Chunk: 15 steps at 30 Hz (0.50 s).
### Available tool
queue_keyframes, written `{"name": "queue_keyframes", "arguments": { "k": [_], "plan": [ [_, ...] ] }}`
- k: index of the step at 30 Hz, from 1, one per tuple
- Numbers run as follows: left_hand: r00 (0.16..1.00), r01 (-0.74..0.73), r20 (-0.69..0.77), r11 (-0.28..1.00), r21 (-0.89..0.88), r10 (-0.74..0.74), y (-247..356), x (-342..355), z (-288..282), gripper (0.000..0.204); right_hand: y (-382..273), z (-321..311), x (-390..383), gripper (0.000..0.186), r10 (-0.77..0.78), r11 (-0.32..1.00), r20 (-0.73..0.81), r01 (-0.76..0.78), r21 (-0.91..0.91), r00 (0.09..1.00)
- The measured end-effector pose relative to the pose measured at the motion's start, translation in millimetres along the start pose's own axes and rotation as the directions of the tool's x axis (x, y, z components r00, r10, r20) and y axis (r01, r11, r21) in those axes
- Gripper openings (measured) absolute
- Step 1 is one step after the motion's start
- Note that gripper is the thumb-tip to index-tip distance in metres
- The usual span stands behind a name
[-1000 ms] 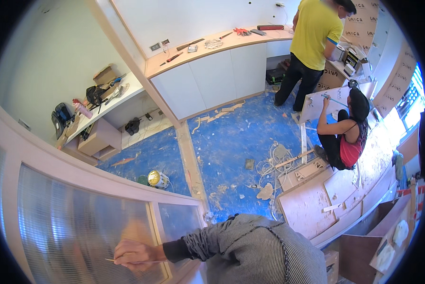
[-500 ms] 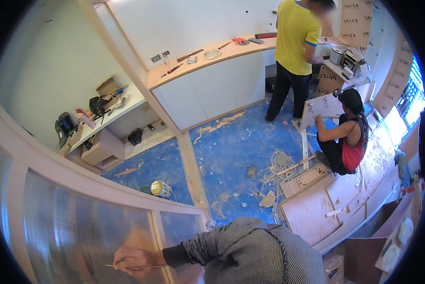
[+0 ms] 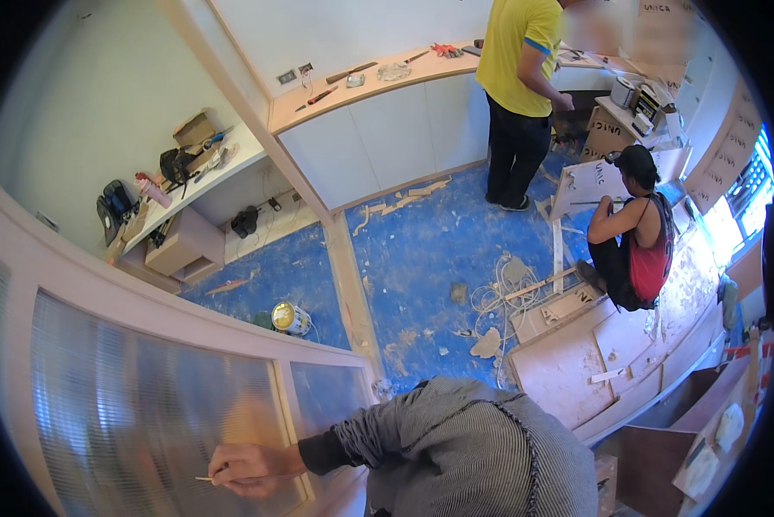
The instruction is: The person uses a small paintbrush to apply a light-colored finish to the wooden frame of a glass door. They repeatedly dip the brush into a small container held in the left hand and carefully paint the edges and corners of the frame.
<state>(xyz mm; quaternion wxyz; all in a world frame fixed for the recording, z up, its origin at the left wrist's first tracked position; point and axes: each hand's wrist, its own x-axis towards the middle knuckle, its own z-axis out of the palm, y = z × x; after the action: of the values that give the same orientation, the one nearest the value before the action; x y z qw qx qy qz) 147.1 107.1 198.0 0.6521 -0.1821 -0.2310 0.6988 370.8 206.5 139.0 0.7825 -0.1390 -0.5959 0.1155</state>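
From the lower edge, my right arm in a grey striped sleeve (image 3: 481, 448) with a dark cuff reaches leftward. My right hand (image 3: 251, 471) is closed in a pinch on a thin pale stick (image 3: 203, 478), whose light tip pokes out past the fingertips. The rest of the stick is mostly hidden by the hand. Behind the fingers is a ribbed translucent panel (image 3: 146, 388), set in a pale pinkish frame (image 3: 167, 320). Whether the stick touches the panel I cannot tell. My left hand does not show.
A paint can (image 3: 291, 319) stands on the blue floor covering (image 3: 421, 284) beyond the frame. One person in yellow (image 3: 520, 65) stands by the long counter (image 3: 361, 90); another in red (image 3: 649, 258) crouches beside a board (image 3: 587, 188). Boards (image 3: 568, 370) and tangled cord (image 3: 499, 302) lie on the right.
My right hand stays at the panel with the stick, its grip little changed. The standing person in yellow has straightened and turned somewhat. The crouching person's arms have drawn in from the board.
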Motion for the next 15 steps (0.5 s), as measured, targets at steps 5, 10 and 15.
{"name": "queue_keyframes", "arguments": {
  "k": [5, 10, 15],
  "plan": [
    [0.970, 0.207, -0.084, 0.959, -0.194, -0.226, -12.5, -3.7, 4.4, 0.005, 4.2, -5.7, -0.5, 0.026, -0.007, 0.999, 0.006, 0.007, -0.032, 1.000],
    [0.989, 0.144, -0.026, 0.989, -0.025, -0.145, -3.2, 3.4, 3.3, 0.013, 3.9, -8.9, -1.0, 0.027, -0.026, 0.997, -0.032, 0.024, -0.067, 0.999],
    [0.997, -0.079, 0.023, 0.951, 0.300, 0.075, 7.8, 4.1, -2.6, 0.016, -4.8, -7.3, 2.0, 0.026, 0.028, 0.998, -0.038, -0.031, -0.060, 0.999]
  ]
}}
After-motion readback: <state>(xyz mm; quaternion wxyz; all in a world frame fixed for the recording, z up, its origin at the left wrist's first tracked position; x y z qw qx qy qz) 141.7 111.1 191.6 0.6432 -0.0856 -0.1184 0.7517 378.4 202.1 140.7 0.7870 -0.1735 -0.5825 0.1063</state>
